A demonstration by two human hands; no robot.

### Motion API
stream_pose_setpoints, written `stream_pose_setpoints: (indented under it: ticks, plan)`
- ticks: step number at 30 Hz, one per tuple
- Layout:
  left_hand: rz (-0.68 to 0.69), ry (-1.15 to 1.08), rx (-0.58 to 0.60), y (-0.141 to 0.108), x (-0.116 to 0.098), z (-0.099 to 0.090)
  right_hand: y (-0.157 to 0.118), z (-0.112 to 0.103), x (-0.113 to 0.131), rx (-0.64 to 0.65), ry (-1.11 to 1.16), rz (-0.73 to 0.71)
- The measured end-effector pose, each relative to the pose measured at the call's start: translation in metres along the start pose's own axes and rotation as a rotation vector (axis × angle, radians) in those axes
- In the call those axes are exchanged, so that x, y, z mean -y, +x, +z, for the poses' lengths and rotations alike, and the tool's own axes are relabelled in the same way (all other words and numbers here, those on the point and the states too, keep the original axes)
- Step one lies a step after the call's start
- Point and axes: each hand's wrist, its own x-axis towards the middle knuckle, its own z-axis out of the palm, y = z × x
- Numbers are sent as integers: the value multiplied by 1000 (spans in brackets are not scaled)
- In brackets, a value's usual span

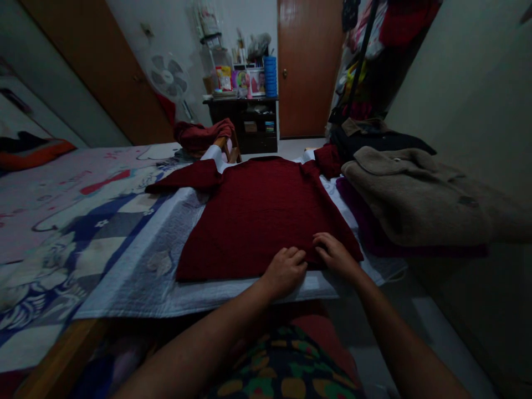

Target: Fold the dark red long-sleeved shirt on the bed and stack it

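Dark red shirt point(266, 216) lies spread on the pale cloth point(124, 288) over the surface, neckline at the far end, bottom hem towards me. Left sleeve point(187, 178) stretches out sideways, right sleeve point(328, 160) looks bunched. My left fingers point(297, 256) are curled narrow at the hem, right of its middle; my right fingers point(322, 239) are bent, thumb slightly apart, on the shirt just beside them. Can't tell if either pinches fabric or only presses it. Step in hand, my read: working the hem edge with both hands. Next move calls for a sure hold on the hem layers and even tension, so the body doesn't wrinkle or skew. To the right, beside the shirt, brown fuzzy garment point(419, 199) on purple cloth point(361, 221), dark clothing point(386, 145) beyond. To the left, bed with patterned sheet point(62, 221). Reddish cloth bundle point(203, 136) past the left sleeve. Farther back: fan point(168, 75), dark cabinet point(245, 133), brown door point(307, 72).
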Motion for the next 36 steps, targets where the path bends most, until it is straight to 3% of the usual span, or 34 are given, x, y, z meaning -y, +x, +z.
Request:
stream_pose_setpoints:
  ticks: [5, 9, 16, 25, 31, 36]
  plan:
    - [87, 70, -40, 9, -7, 8, 10, 3, -6, 35, -148, -6]
    - [141, 62, -75, 1, -7, 17, 13, 9, -11, 119, -324, 19]
    - [169, 54, -80, -8, -9, 22, 16, 12, -17, 130, -417, 38]
    - [99, 107, -11, 14, -20, 15, 28, 2, -24, 166, -224, 58]
    - [65, 148, -113, 37, -33, 22, 34, -10, -36, 213, 0, 57]
    - [-27, 163, -180, 44, -37, 26, 33, -12, -39, 237, 55, 74]
